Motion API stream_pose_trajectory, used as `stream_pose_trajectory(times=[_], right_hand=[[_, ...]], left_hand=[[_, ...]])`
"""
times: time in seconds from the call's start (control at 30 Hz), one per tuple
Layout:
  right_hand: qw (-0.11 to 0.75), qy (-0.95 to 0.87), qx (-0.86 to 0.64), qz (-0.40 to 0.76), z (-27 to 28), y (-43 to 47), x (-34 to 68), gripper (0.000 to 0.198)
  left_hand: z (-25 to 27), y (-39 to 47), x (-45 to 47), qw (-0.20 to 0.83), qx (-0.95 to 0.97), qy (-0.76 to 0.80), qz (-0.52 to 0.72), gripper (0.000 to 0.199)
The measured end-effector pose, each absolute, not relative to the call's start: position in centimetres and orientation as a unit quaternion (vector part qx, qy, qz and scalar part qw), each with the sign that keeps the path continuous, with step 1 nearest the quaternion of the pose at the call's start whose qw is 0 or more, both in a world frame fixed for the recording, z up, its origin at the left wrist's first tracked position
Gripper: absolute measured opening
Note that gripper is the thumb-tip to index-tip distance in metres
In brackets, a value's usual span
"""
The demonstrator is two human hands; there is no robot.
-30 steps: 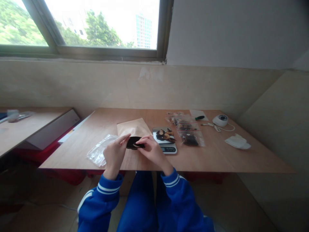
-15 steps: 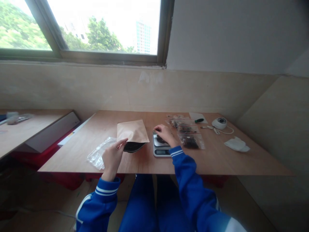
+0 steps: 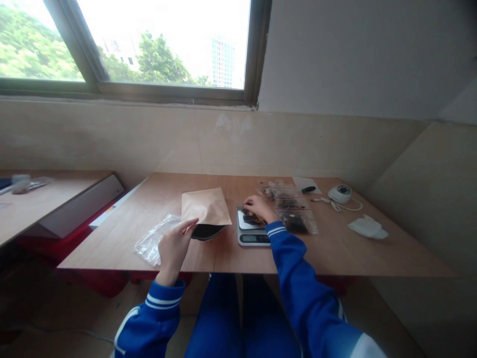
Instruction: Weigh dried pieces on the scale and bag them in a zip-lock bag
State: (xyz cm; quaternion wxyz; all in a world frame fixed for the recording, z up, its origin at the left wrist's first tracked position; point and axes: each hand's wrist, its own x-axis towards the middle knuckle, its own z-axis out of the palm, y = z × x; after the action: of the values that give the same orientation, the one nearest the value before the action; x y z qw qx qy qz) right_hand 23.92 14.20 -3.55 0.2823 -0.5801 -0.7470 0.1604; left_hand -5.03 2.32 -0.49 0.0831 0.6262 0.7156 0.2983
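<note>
A brown kraft paper bag (image 3: 205,205) lies with its dark-lined mouth gaping toward me. Thumb and fingers of my left hand (image 3: 174,249) pinch the edge of that mouth. To the right is a kitchen scale (image 3: 246,239) with a small display at its front. On its plate rests a heap of dried brown material (image 3: 251,218), partly covered by my hand. My right hand (image 3: 261,208) is over the heap, fingertips pinched at its far left side; what exactly is between them is small and partly hidden.
Several zip bags of dark dried material (image 3: 294,222) lie right of the scale. Crumpled clear plastic (image 3: 154,243) is at the left. Farther right are a green-handled tool (image 3: 308,189), a white camera-like device (image 3: 340,193) with a cable and a white crumpled sheet (image 3: 368,227).
My right hand has shifted slightly right over the scale, so more of the brown heap shows. My left hand still pinches the paper bag. The whole view has tilted a little.
</note>
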Motion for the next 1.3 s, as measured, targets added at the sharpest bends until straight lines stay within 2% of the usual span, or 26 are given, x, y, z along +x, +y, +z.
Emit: stream_pose_trajectory(times=[0.3,0.63,0.77,0.87,0.9,1.0,1.2,1.3], right_hand=[[0.329,-0.705,-0.604,0.175,-3.8,13.9,25.6,0.021],[0.319,-0.721,-0.586,0.188,-2.5,13.2,24.2,0.014],[0.388,-0.701,-0.572,0.177,-0.9,11.1,23.0,0.023],[0.469,-0.700,-0.484,0.239,0.4,7.8,20.8,0.024],[0.467,-0.719,-0.438,0.272,0.7,6.6,19.8,0.025],[0.378,-0.803,-0.332,0.321,0.9,3.8,16.1,0.026],[0.270,-0.827,-0.438,0.226,-1.6,4.7,10.2,0.031],[0.292,-0.813,-0.440,0.246,-2.1,6.6,8.3,0.023]], left_hand=[[-0.4,2.4,-4.8,0.075,0.621,0.720,0.301,0.025],[-0.8,2.6,-4.9,0.087,0.609,0.731,0.294,0.027],[-0.7,3.0,-5.1,0.084,0.611,0.720,0.318,0.026],[-0.4,3.5,-4.9,0.071,0.614,0.716,0.324,0.026],[-0.3,3.7,-4.7,0.066,0.615,0.717,0.323,0.026],[-0.1,4.0,-4.4,0.052,0.613,0.721,0.319,0.026],[0.2,3.1,-4.4,0.052,0.617,0.711,0.332,0.024],[0.3,2.1,-4.0,0.053,0.615,0.720,0.319,0.024]])
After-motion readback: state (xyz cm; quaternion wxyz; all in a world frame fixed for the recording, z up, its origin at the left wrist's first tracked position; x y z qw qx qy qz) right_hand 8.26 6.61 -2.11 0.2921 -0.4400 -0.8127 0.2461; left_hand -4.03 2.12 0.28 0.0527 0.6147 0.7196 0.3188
